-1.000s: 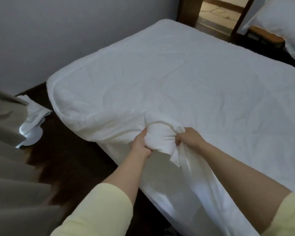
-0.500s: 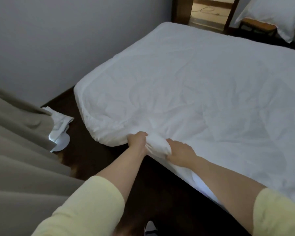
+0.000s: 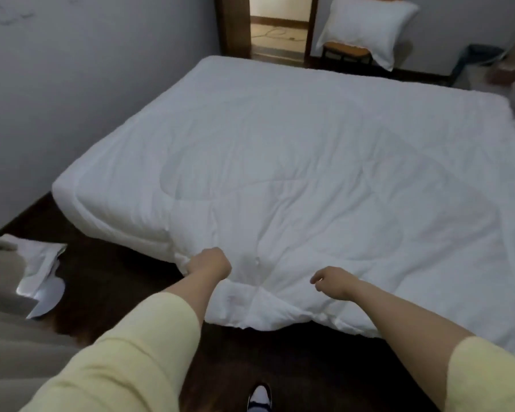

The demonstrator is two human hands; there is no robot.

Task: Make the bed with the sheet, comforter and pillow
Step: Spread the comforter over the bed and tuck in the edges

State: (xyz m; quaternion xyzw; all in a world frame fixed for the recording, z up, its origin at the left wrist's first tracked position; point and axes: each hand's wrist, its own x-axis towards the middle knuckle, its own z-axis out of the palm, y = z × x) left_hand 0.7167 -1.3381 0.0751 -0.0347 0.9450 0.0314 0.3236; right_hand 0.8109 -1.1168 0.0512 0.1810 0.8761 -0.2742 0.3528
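White comforter (image 3: 295, 179) spread across the bed, quilted and creased, its near edge hanging over the side. Left hand (image 3: 209, 261) grips a bunch of that near edge, fingers curled into the fabric. Right hand (image 3: 333, 282) hovers just over the comforter beside it, fingers loosely bent, apparently holding nothing, though blur makes that hard to call. Beyond the comforter's far corner, a pillow (image 3: 366, 26) sits on a chair (image 3: 347, 53). Left of the comforter, crumpled white cloth (image 3: 40, 272) lies on the dark floor (image 3: 107, 281).
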